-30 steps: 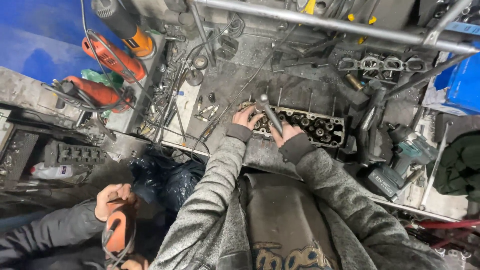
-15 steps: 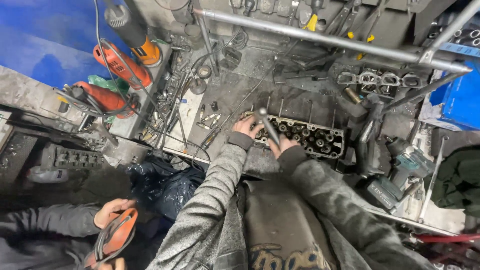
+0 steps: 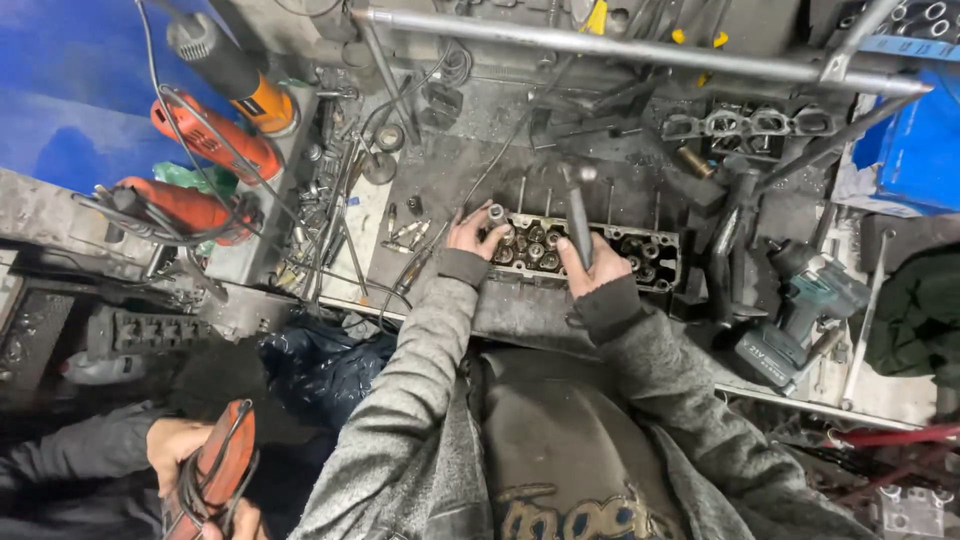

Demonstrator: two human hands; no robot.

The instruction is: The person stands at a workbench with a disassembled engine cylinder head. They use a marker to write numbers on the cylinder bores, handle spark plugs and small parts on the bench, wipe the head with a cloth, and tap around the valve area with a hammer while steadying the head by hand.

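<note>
A dirty metal cylinder head point(image 3: 640, 252) with valve springs lies across the greasy workbench point(image 3: 450, 175). My left hand point(image 3: 473, 232) rests on its left end, fingers pinched round a short metal cylinder tool point(image 3: 497, 214) standing upright on a valve. My right hand point(image 3: 585, 268) grips the handle of a hammer point(image 3: 577, 205), whose head is raised just above the far edge of the cylinder head. Both my sleeves are grey knit.
Orange power tools point(image 3: 215, 140) and loose bits lie at the left of the bench. A teal cordless drill point(image 3: 800, 310) sits at the right. A steel pipe point(image 3: 640, 50) crosses the back. Another person's hand point(image 3: 175, 450) holds an orange tool point(image 3: 215, 475) at lower left.
My right hand has lifted the hammer upright, away from the left hand. The other person's hand with the orange tool has dropped lower in view.
</note>
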